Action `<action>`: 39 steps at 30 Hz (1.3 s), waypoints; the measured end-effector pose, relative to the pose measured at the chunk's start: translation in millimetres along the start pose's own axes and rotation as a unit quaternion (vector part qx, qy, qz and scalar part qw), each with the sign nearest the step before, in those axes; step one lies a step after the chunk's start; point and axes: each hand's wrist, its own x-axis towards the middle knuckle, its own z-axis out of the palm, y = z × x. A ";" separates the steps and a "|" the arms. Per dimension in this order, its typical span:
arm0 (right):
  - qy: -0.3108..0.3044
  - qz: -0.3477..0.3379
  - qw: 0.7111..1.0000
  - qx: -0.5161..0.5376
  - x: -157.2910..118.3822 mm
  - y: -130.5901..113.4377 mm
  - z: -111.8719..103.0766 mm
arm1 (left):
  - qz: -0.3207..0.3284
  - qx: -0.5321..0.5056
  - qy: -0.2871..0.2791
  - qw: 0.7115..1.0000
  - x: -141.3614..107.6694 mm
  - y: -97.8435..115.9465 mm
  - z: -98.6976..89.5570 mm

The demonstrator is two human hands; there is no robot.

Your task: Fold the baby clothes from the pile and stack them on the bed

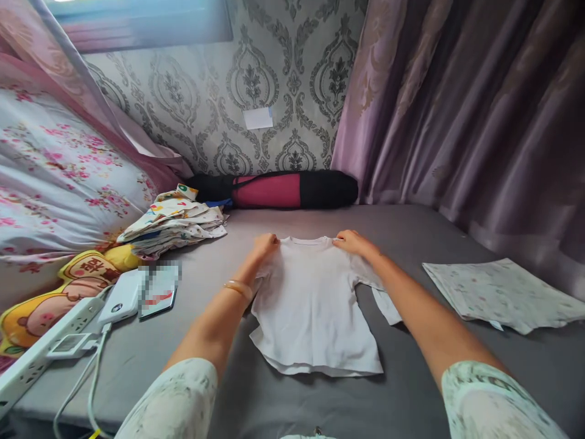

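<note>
A small white long-sleeved shirt [315,305] lies spread on the grey sheet, its neckline at the far side and its hem toward me. My left hand [266,244] is closed on the shirt's left shoulder. At the other shoulder, my right hand [351,240] pinches the fabric beside the collar. Both arms reach straight forward over the sleeves. The right sleeve shows below my forearm, while much of the left one is hidden behind my wrist, which wears a bangle [238,288].
Folded patterned cloth [503,292] lies at right. On the left are piled clothes [178,222], a power bank [122,296], a partly blurred flat item [159,292], a power strip [31,372] with cables, and a yellow plush [55,299]. A black-and-red long bag [269,191] rests against the wall.
</note>
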 end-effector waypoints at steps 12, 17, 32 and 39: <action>0.061 -0.017 0.994 -0.090 15.4 19.0 53.1 | 0.083 0.057 0.096 0.990 6.3 -20.6 45.1; 0.061 -0.039 0.992 -0.106 36.1 23.1 54.4 | 0.095 0.067 0.100 0.988 23.9 -25.3 40.9; 0.059 -0.018 0.992 -0.106 92.7 24.9 46.7 | 0.019 0.030 0.075 0.997 89.7 -27.4 39.3; 0.076 -0.036 0.994 -0.074 105.3 21.2 55.4 | 0.013 -0.024 0.039 0.999 92.7 -15.9 37.9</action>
